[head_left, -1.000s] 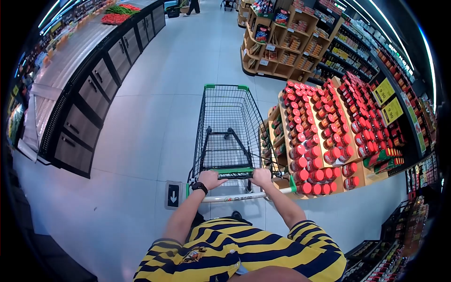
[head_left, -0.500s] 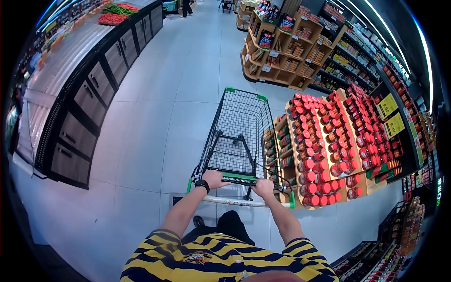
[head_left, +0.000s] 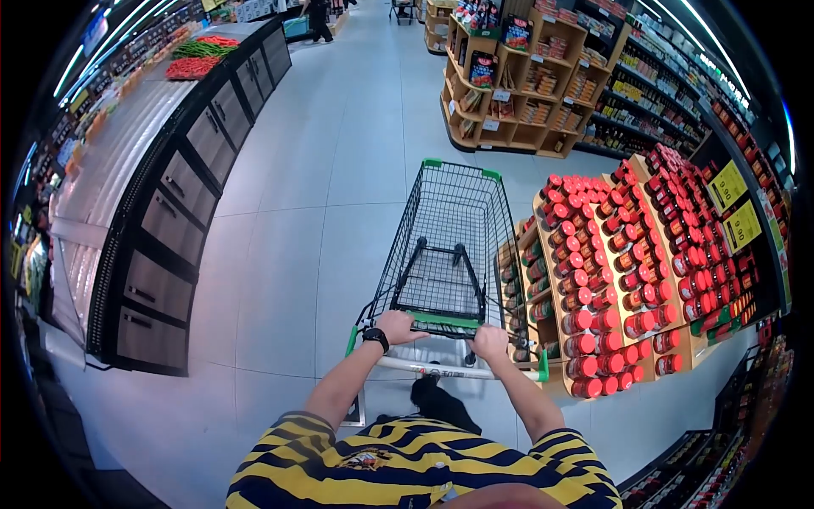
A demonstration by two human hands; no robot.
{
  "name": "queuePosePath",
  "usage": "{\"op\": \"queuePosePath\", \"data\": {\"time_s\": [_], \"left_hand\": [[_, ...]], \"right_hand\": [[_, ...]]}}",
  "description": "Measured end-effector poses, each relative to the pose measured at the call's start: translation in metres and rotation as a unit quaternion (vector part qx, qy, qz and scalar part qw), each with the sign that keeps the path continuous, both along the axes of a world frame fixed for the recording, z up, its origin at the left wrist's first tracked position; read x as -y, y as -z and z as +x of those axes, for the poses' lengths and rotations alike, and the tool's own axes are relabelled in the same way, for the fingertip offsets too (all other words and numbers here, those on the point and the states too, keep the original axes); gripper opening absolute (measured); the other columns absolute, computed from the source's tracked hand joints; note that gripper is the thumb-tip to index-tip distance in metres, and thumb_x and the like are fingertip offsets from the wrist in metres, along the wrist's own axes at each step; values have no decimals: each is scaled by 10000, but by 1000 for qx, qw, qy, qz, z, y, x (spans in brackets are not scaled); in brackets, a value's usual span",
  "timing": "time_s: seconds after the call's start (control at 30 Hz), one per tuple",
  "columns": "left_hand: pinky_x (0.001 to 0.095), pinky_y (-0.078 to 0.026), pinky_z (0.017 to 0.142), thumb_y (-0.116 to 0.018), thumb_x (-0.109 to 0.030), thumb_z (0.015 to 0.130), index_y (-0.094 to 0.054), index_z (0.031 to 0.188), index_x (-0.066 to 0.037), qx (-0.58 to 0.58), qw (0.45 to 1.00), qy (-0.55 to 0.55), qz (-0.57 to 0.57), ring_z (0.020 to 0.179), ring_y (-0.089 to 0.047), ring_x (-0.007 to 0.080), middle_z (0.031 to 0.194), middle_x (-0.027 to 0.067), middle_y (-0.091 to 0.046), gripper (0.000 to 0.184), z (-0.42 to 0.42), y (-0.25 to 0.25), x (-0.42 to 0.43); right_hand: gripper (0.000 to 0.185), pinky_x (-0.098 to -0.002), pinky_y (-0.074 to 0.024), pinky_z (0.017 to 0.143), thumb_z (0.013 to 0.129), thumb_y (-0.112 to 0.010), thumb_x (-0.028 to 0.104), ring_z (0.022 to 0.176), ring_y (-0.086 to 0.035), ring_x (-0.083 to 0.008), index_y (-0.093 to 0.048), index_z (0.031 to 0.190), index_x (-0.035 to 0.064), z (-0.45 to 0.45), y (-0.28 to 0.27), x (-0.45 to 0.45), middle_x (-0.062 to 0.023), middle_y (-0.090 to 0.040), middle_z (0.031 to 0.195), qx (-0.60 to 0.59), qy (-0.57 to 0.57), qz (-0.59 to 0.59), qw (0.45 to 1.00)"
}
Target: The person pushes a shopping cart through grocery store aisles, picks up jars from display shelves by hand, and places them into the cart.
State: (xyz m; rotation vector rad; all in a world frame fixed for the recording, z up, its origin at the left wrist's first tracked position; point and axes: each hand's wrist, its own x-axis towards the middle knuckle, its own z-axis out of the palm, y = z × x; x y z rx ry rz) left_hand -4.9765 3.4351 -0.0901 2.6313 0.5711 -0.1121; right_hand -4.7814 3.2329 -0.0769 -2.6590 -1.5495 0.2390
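Observation:
A black wire shopping cart [head_left: 454, 204] with green corners stands in front of me, its basket bare. My left hand [head_left: 397, 327], with a black watch on the wrist, is closed at the left of the cart's near upper edge. At the right of that edge my right hand [head_left: 490, 342] is closed too, its fingertips partly hidden. The white handle bar [head_left: 432, 369] with green ends runs beneath my wrists, nearer my body.
Close on the right, a stepped wooden display [head_left: 612, 297] holds many red-lidded jars. Wooden shelves [head_left: 517, 85] stand ahead to the right. Along the left runs a counter with cabinet doors [head_left: 174, 216], peppers [head_left: 197, 68] at its far end. A person [head_left: 319, 21] is far ahead.
The jar display and the left counter have shifted nearer and lower in view. The cart sits slightly further right in view, with both hands keeping their places on it.

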Motion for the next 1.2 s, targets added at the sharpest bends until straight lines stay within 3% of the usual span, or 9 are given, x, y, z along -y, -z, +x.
{"op": "queuePosePath", "data": {"time_s": [0.27, 0.57, 0.83, 1.13, 1.2], "left_hand": [[410, -516, 626, -581, -701, 740, -682, 745, -79, -2, 1000, -4, 2, 696, -655, 309, 701, 116, -666, 630, 49, 9, -50], [414, -512, 609, -510, -724, 770, -682, 710, -60, -5, 1000, -8, 10, 678, -659, 297, 685, 127, -665, 689, 92, 6, -97], [419, -519, 594, -532, -704, 771, -679, 693, -61, 27, 1000, 14, -3, 645, -658, 307, 661, 138, -659, 664, 121, 14, -143], [425, -520, 589, -562, -674, 765, -695, 707, -54, 35, 998, 50, -2, 631, -661, 318, 647, 152, -656, 636, 138, 20, -209], [427, -519, 593, -568, -662, 770, -690, 735, -42, -8, 997, 73, -11, 655, -662, 326, 673, 158, -661, 633, 142, 13, -223]], "right_hand": [[422, -416, -520, 563, 640, -782, 452, 593, -652, -322, -653, 595, 53, 52, 10, -50, -145, -646, 654, 3, 1, 76, 997], [406, -410, -535, 614, 658, -759, 463, 653, -667, -315, -677, 644, 65, 102, 13, -103, -129, -667, 696, 7, 6, 11, 1000], [434, -413, -530, 640, 669, -734, 506, 702, -667, -298, -687, 684, 75, 122, 17, -146, -119, -672, 722, 42, 31, -62, 997], [411, -419, -517, 620, 656, -742, 496, 684, -661, -299, -667, 676, 92, 122, 24, -191, -114, -658, 706, 55, 68, -49, 995], [391, -419, -517, 636, 657, -742, 484, 701, -663, -290, -666, 692, 101, 121, 29, -200, -106, -659, 725, 52, 78, -68, 993]]}}
